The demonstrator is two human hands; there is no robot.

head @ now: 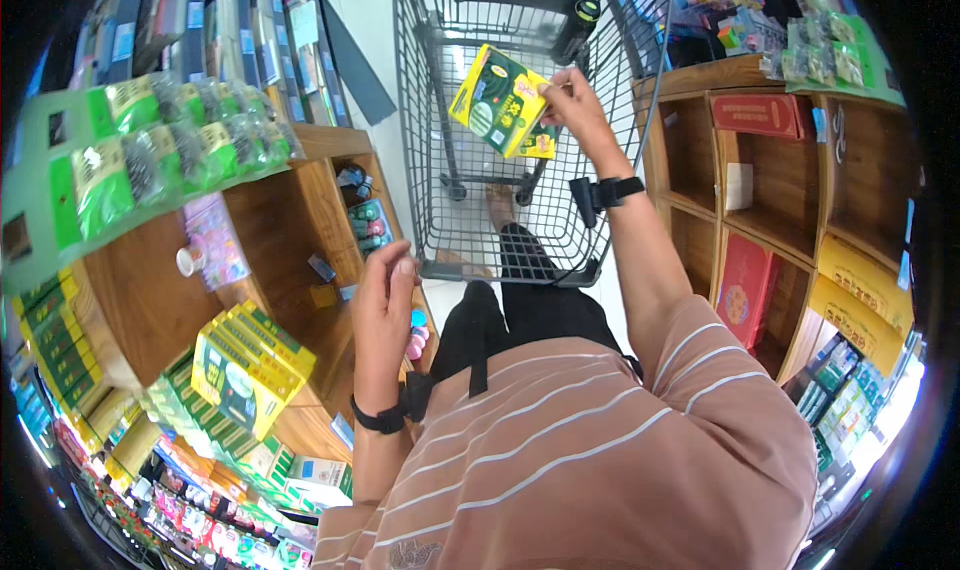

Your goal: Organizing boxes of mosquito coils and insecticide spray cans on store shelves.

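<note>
My right hand (576, 108) grips the right edge of a yellow and green box (499, 101) over a wire shopping cart (420, 195). Beneath it, partly hidden, lies another yellow and green pack (540, 146) in the cart. A dark bottle with a green-ringed cap (576, 29) stands at the cart's far right. My left hand (386, 285) hangs beside the cart's near left corner, fingers loosely bent, holding nothing. Lower left of it, a stack of similar yellow and green boxes (251, 367) sits by a wooden shelf unit.
Wooden shelves (300, 217) flank the cart on the left, with green and clear packs (172, 157) hanging above. On the right, a wooden cubby shelf (772, 157) holds red boxes (746, 288) and yellow boxes (862, 292). A dark panel (360, 74) leans near the floor.
</note>
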